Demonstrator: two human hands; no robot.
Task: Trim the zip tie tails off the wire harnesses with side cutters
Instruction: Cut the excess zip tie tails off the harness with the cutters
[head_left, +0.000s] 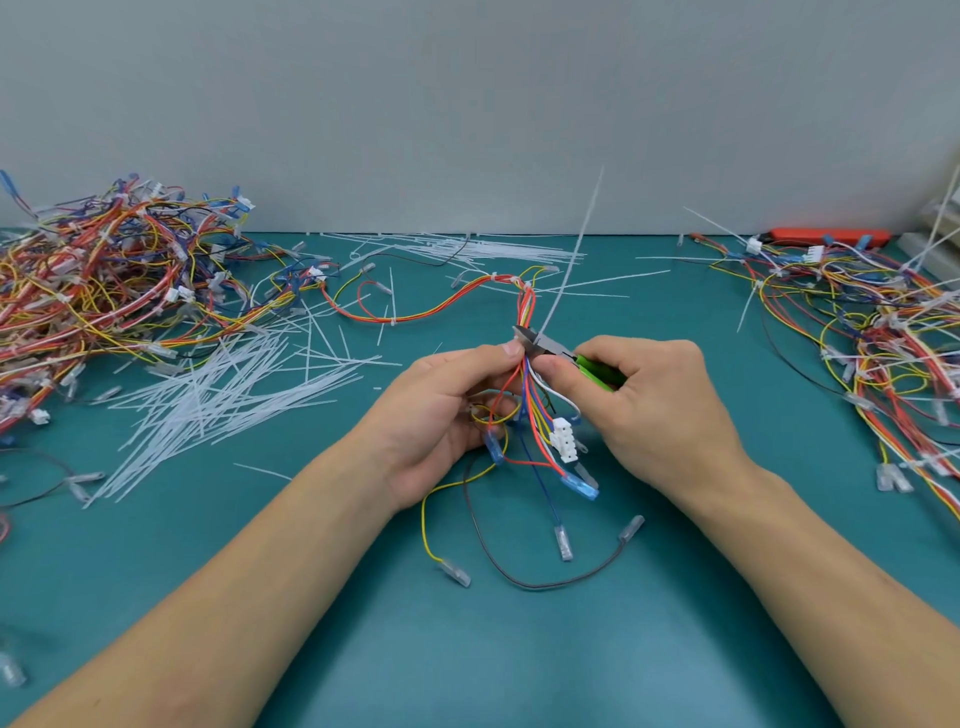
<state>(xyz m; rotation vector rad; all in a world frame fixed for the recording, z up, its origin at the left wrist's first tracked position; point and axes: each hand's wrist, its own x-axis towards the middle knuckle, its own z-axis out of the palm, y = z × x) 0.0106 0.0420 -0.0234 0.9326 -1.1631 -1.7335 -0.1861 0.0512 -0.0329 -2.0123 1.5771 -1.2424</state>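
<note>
My left hand pinches a wire harness of red, orange, yellow and blue wires at the table's centre. A long white zip tie tail rises from the bundle, slanting up and right. My right hand grips green-handled side cutters. Their metal jaws sit at the base of the tail, right beside my left fingertips. A white connector and blue terminals hang from the harness below my hands.
A big heap of harnesses fills the left side, another heap the right. Cut white tails lie scattered left of centre and along the back. A red tool lies at the back right. Green mat underneath.
</note>
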